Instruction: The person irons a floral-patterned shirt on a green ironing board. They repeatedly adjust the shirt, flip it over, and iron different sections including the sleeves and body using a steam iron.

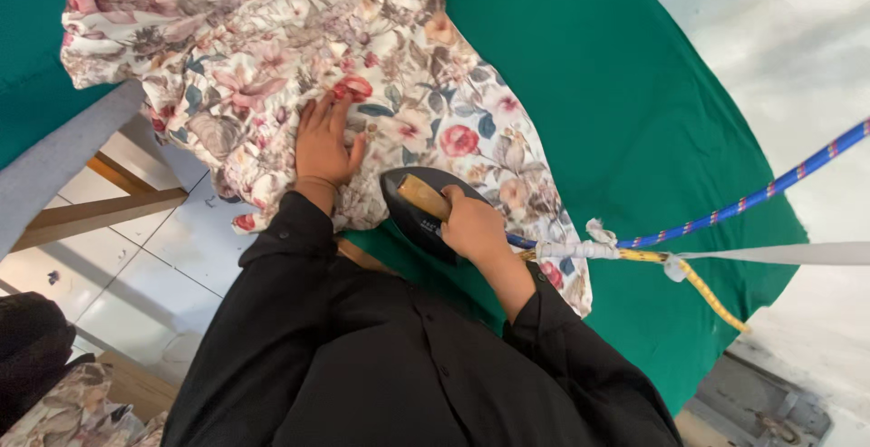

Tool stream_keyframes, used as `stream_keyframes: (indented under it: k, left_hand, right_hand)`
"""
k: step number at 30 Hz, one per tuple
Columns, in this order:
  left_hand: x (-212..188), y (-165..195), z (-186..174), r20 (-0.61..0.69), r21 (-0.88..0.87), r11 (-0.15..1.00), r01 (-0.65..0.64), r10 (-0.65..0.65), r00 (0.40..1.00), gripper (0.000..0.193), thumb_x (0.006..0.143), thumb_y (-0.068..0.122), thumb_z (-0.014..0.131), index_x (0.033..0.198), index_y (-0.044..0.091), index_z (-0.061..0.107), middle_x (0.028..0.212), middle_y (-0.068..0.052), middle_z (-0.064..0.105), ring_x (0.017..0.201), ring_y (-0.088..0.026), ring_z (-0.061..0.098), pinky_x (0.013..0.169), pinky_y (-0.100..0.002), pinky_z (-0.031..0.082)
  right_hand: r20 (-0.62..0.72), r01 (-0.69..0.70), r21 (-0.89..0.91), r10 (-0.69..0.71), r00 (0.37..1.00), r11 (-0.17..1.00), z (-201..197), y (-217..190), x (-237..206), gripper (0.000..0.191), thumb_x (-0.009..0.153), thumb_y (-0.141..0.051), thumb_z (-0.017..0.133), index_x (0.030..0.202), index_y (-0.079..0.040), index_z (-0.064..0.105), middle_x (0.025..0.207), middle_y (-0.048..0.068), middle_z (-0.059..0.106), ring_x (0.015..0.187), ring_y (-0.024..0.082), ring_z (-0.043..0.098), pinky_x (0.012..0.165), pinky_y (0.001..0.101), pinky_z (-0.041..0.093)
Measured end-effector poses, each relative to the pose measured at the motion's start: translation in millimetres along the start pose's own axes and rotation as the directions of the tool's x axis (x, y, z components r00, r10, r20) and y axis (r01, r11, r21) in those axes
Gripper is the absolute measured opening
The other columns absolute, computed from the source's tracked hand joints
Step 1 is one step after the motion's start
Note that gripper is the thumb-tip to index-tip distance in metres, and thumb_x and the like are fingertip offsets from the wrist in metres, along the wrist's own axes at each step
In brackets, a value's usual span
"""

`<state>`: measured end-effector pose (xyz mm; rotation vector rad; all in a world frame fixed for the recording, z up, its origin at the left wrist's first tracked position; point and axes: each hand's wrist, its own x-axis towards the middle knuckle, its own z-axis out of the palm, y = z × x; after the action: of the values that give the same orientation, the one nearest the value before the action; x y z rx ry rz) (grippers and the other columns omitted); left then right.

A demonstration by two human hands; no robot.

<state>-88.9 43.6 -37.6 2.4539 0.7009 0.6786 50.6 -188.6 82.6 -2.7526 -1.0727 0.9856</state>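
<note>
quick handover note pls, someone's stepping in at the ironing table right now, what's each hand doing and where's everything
Left hand: open, pressed flat on the cream floral fabric garment, holding it down.
Right hand: closed around the wooden handle of the dark iron, which sits on the garment's near edge.
The garment is spread over the green cloth-covered table. The iron's blue striped cord and yellow cord run off to the right.
Done: garment laid out, iron on it.
Left: creases show across the far part of the garment.
</note>
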Motion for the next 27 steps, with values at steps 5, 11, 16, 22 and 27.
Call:
stream_keyframes:
  k: [5,11,16,22,27]
  left_hand:
    - [-12.7,16.7,-25.4,-0.026,0.026,0.998,-0.061,0.062,0.998,0.054,0.102,0.030,0.064,0.145,0.000,0.055,0.133,-0.026,0.064,0.136,-0.043,0.053,0.122,-0.054,0.030]
    - [-106.3,74.8,-64.6,-0.166,-0.069,0.997,-0.047,0.035,0.985,0.030,0.097,0.016,0.063,0.124,0.005,0.069,0.119,-0.016,0.070,0.114,-0.038,0.063,0.105,-0.048,0.042]
    - [-109.8,130.3,-21.7,-0.107,-0.169,0.982,-0.088,0.071,0.992,0.019,0.096,0.016,0.066,0.114,0.013,0.072,0.112,-0.008,0.072,0.108,-0.031,0.065,0.098,-0.046,0.044]
    - [-26.3,163.9,46.3,0.086,0.059,0.964,-0.259,0.254,0.963,0.039,0.102,0.027,0.067,0.139,0.014,0.063,0.126,-0.006,0.070,0.123,-0.030,0.062,0.108,-0.048,0.041]
    - [-4.6,153.3,61.4,0.332,0.089,0.950,-0.299,0.255,0.908,0.082,0.093,0.045,0.066,0.159,0.004,0.038,0.159,-0.016,0.046,0.147,-0.032,0.040,0.120,-0.051,0.024]
  right_hand:
    - [-0.243,-0.162,0.063,0.172,0.955,0.985,-18.2,70.9,7.6,0.041,0.085,-0.016,0.060,0.126,-0.012,0.062,0.109,0.024,0.072,0.103,0.043,0.069,0.088,0.0541,0.053]
    - [-0.358,-0.288,0.092,0.302,0.884,0.953,-15.4,202.0,-30.8,0.047,0.083,-0.021,0.068,0.128,-0.008,0.060,0.109,0.026,0.071,0.104,0.045,0.068,0.089,0.0534,0.052]
    - [-0.502,-0.286,0.238,0.370,0.782,0.928,-51.4,261.0,-38.7,0.063,0.078,-0.019,0.072,0.133,0.002,0.052,0.104,0.030,0.069,0.099,0.047,0.066,0.084,0.0532,0.052]
    - [-0.330,-0.228,-0.070,0.193,0.924,0.971,-9.9,259.8,-99.7,0.026,0.085,-0.020,0.063,0.106,-0.006,0.070,0.099,0.024,0.073,0.095,0.044,0.070,0.084,0.0539,0.055]
    - [-0.348,-0.054,-0.017,0.045,0.936,0.998,77.4,238.7,-200.9,0.036,0.078,-0.016,0.064,0.113,-0.020,0.073,0.085,0.019,0.074,0.079,0.039,0.072,0.072,0.0523,0.057]
